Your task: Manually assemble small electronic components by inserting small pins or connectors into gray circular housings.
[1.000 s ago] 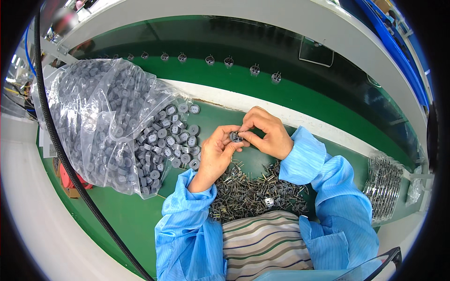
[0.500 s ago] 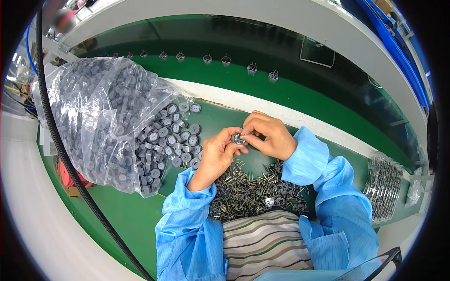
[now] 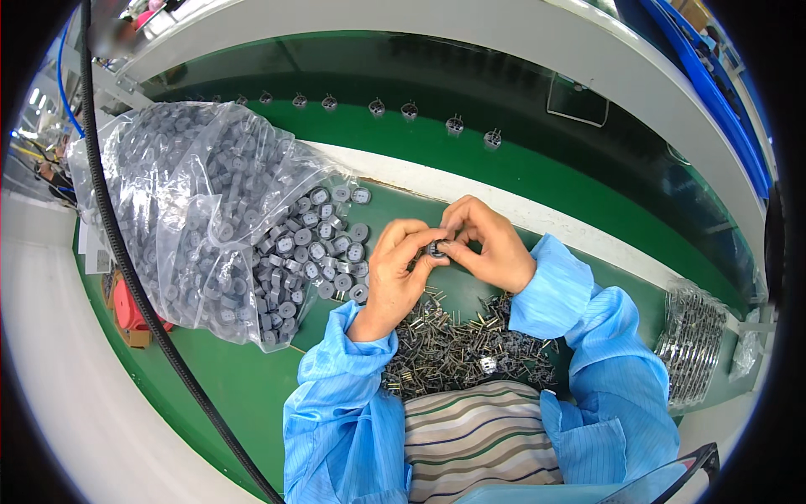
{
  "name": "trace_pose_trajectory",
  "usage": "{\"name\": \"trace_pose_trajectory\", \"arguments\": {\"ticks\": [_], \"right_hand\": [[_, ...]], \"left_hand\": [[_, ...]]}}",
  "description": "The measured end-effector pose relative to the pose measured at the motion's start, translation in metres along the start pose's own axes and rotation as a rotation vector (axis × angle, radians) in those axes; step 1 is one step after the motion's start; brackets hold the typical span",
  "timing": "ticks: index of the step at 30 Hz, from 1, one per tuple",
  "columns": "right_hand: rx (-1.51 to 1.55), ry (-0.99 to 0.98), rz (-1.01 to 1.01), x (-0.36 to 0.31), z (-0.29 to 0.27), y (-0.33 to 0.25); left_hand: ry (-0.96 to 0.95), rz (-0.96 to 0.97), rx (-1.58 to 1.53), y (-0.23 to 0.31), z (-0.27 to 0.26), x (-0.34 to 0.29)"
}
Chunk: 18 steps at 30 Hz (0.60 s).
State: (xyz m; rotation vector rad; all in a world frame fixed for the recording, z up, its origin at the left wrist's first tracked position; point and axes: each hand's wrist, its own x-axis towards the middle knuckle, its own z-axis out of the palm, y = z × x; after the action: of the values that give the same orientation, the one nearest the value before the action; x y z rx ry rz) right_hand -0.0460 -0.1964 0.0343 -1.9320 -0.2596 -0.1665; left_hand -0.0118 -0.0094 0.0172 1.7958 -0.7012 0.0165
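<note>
My left hand (image 3: 398,270) pinches a small dark grey round housing (image 3: 436,249) between thumb and fingers. From the other side my right hand (image 3: 489,245) presses its thumb and fingertips against the same piece, so most of it is hidden. Below both hands, close to my body, lies a heap of small black parts with brass-coloured metal pins (image 3: 466,340). Left of my left hand, loose grey round housings (image 3: 321,244) spill out of a large clear plastic bag (image 3: 180,218) full of the same pieces.
Beyond a white ledge (image 3: 403,181), several pinned round parts stand in a row on a green belt (image 3: 529,172). Stacked clear trays of parts (image 3: 693,340) sit at the right. A black cable (image 3: 126,260) crosses the left side, near a red round object (image 3: 128,304).
My fingers have shifted around the housing, and both thumbs now close on it, covering more of it. The whole view has moved slightly.
</note>
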Motion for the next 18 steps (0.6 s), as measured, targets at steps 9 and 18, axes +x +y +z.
{"name": "trace_pose_trajectory", "arguments": {"ticks": [9,18], "right_hand": [[-0.154,0.304,0.111,0.038,-0.078,0.066],[-0.900,0.429,0.198,0.023,-0.166,0.171]], "left_hand": [[0.155,0.035,0.699,-0.018,-0.038,0.021],[0.170,0.014,0.965,-0.051,-0.040,0.025]]}}
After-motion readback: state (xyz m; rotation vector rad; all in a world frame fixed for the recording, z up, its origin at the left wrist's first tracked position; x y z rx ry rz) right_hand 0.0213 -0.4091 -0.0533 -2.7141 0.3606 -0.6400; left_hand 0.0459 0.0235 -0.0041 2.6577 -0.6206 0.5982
